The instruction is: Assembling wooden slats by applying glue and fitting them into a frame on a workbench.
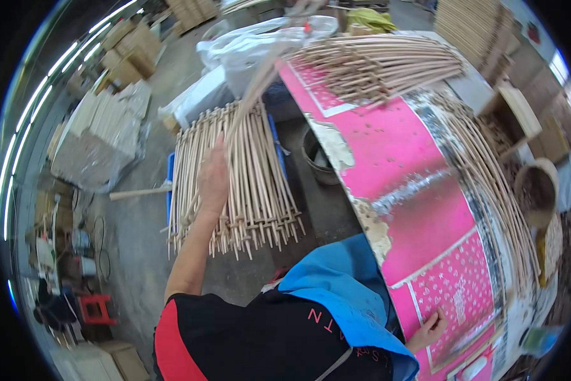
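My left hand (214,176) is closed round the lower end of a long pale wooden rod (255,86), which is smeared by motion and slants up and away. Beneath that hand lies a big stack of turned wooden rods (260,184) with knobbed ends, in a blue crate (170,166). My right hand (430,329) rests low over the near end of the pink-covered table (419,247). Its fingers are curled together, and I cannot make out whether anything is in them.
A pile of wooden rods (419,63) covers the table's far end; more thin rods (489,184) line its right side. A dark bucket (320,162) stands between crate and table. White plastic bags (241,60) lie beyond. Left are wrapped boards (98,140) and a red stool (96,309).
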### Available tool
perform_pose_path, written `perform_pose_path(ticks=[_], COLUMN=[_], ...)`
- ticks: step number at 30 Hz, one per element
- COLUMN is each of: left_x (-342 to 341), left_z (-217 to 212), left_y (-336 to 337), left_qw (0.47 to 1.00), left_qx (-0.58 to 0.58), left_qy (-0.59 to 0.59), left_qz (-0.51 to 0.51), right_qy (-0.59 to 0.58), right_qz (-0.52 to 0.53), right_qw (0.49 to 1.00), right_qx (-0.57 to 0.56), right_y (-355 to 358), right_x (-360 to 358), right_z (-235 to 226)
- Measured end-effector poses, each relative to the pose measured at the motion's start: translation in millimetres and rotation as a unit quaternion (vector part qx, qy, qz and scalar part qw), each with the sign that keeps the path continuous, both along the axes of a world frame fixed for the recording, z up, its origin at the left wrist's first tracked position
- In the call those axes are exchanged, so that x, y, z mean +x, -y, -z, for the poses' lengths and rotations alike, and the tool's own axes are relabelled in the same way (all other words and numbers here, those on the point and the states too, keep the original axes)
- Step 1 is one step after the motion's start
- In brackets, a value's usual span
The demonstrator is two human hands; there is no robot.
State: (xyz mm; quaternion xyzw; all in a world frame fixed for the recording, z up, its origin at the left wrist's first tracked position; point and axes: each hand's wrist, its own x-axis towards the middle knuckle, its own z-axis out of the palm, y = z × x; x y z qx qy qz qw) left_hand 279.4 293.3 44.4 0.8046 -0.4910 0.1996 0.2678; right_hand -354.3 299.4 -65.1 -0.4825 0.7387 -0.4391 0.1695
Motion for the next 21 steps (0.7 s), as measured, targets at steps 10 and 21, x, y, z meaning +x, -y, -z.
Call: perform_pose_path(ticks=[10,21], left_x=[156,191], left_z=[185,254], left_y=[-93,-64], left_qw=[0.927,0.877], left_qx=[0.126,0.205], left_qy=[-0.097,-0.175], left_qz=[-0.340,-0.398], right_qy=[-0.139,-0.343], right_qz=[-0.047,0.024], right_qw=[0.989,0.935], right_qx=[0.026,0.082], right_y=[3,4], right_x=[-26,6], right_z=[9,-22])
